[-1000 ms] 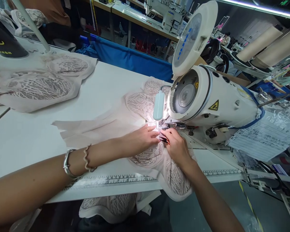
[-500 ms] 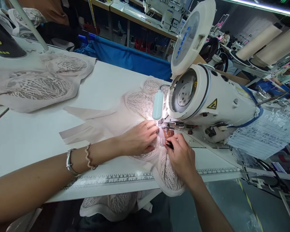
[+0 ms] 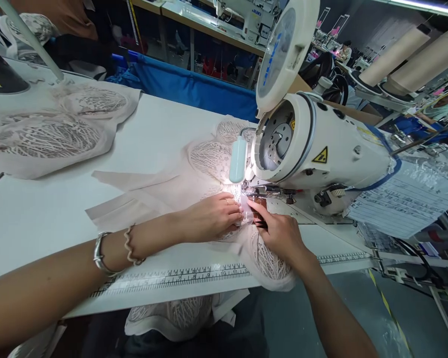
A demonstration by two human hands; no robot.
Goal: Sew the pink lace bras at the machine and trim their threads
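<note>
A pale pink lace bra (image 3: 209, 158) lies across the sewing table, partly under the needle area of a white sewing machine (image 3: 332, 144). My left hand (image 3: 218, 215) rests on its lace just left of the lit needle area, fingers curled together and gripping the fabric. Close by on the right, my right hand (image 3: 280, 231) has its index finger stretched to the fabric edge beside the presser foot. Its other fingers are folded round a small black tool (image 3: 261, 223), mostly hidden. One lace cup (image 3: 271, 256) hangs over the table's front edge below that hand.
A small pale-green lamp (image 3: 238, 159) lights the needle area. More lace bra pieces (image 3: 56, 134) lie at the left, and another (image 3: 179, 318) is on my lap. A printed ruler (image 3: 194, 277) runs along the front edge. Behind the table hangs blue cloth (image 3: 194, 84).
My right index finger has moved up and stretched to the fabric near the needle; earlier those fingers were pinched lower. The round plate in the machine's head has turned. My view has shifted slightly.
</note>
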